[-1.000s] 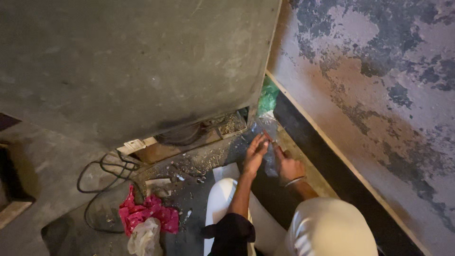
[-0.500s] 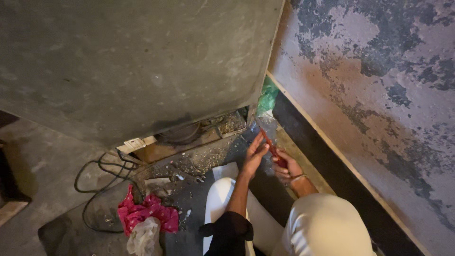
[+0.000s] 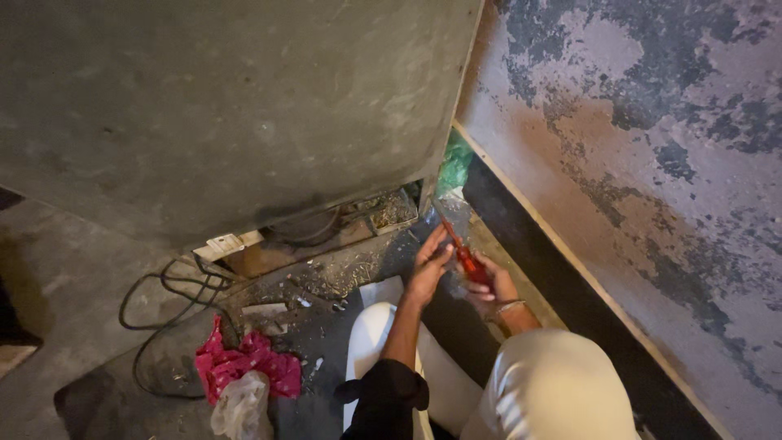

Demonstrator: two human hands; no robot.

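My right hand (image 3: 491,285) grips the red handle of a screwdriver (image 3: 466,254). Its shaft points up and left toward the bottom right corner of a large grey appliance cabinet (image 3: 244,106). My left hand (image 3: 428,265) rests with fingers apart beside the shaft, touching or nearly touching it. Both hands are low by the floor, in front of the open compartment (image 3: 326,232) at the cabinet's base. My knees in light trousers (image 3: 554,383) are below.
A black cable (image 3: 159,297) loops on the dusty floor at left. A pink cloth (image 3: 244,363) and a clear plastic bag (image 3: 240,411) lie near my left knee. A green bag (image 3: 454,167) is wedged between cabinet and peeling wall (image 3: 652,163). Debris litters the floor.
The red screwdriver has come into view in my right hand, and its tip has risen toward the cabinet's corner. My left hand has stayed beside it.
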